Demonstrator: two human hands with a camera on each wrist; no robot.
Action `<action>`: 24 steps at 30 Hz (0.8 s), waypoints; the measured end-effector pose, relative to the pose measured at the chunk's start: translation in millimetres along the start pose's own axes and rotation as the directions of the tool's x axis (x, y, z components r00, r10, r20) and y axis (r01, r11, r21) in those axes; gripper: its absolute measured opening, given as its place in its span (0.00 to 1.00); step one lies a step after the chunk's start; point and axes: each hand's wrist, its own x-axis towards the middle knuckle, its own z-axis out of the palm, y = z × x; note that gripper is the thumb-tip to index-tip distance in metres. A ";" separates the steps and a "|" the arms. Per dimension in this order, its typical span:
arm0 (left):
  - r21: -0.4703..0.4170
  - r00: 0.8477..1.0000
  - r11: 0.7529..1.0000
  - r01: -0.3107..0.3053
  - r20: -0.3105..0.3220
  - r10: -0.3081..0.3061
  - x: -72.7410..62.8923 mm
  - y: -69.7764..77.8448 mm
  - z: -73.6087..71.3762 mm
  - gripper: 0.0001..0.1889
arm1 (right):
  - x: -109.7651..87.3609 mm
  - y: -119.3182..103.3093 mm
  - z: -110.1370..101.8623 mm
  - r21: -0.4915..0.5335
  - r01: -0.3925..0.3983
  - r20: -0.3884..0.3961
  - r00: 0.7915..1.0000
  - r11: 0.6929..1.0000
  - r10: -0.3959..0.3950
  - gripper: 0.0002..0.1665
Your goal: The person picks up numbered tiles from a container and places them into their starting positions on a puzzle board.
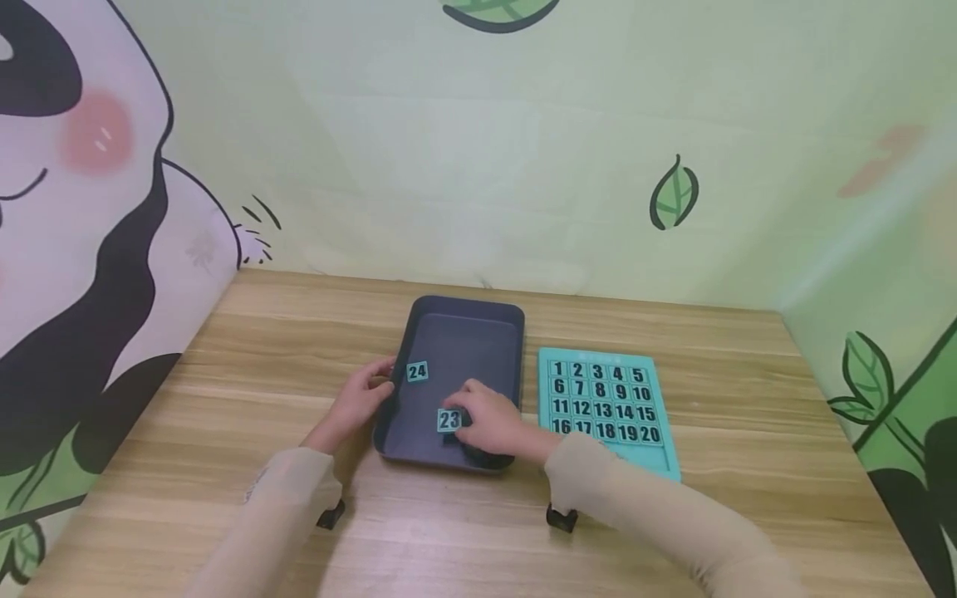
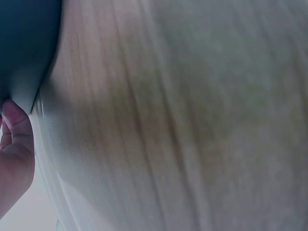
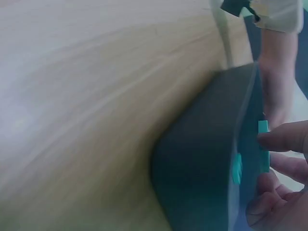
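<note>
My right hand (image 1: 489, 419) is over the lower part of a dark blue tray (image 1: 469, 309), pinching a teal number tile marked 23 (image 1: 449, 420). In the right wrist view, this tile (image 3: 263, 161) stands edge-on between thumb and fingers. Its number faces up in the head view. My left hand (image 1: 357, 403) grips the tray's left rim, with the thumb at the edge; the left wrist view has that hand (image 2: 18, 154) beside the tray wall (image 2: 29, 43). A second tile, marked 24 (image 1: 417, 371), lies in the tray near its left side.
A teal number board (image 1: 668, 453) lies right of the tray, under the right forearm's far side. Tiles 1 to 20 fill its upper rows in order; the sleeve hides part of its bottom row. The wooden table (image 1: 449, 540) meets a printed wall (image 1: 478, 208) behind.
</note>
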 end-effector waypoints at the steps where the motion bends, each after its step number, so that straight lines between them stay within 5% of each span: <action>1: -0.003 1.000 1.000 0.005 -0.001 -0.005 0.0 0.0 -0.3 0.23 | -4.2 2.6 -4.7 0.015 0.003 -0.006 1.000 1.000 -0.002 0.20; 13: 0.034 1.000 0.999 0.021 -0.004 -0.021 -0.1 -0.1 -1.3 0.23 | -55.2 49.5 -47.7 0.138 -0.048 -0.054 0.997 0.989 0.056 0.22; 24: 0.032 1.000 0.999 0.000 -0.010 0.000 -0.9 2.9 0.2 0.23 | -95.3 106.7 -57.6 0.137 -0.058 -0.106 0.992 0.989 0.073 0.22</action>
